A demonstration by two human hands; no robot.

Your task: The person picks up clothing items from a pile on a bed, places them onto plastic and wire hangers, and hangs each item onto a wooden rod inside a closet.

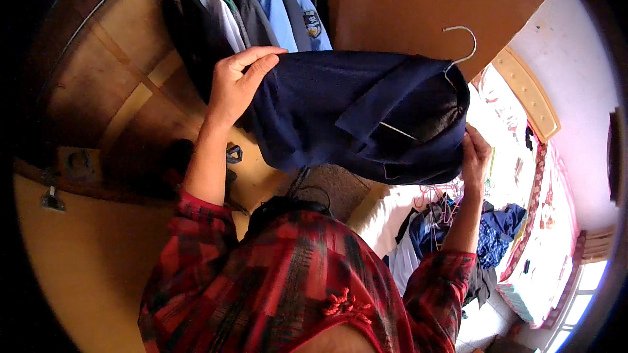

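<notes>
The left hand (237,85) pinches the coat (314,101); the right hand (476,151) (fingertips hidden behind cloth) clasps its other end. Between them, matte navy folds hide most of the thin, curved-hook hanger (475,44).

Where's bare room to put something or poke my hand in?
Room: inside the wardrobe, left of the hanging clothes; on the pale strip left of the clothes pile, below the navy garment. Crowded: those hanging clothes and that pile.
</notes>
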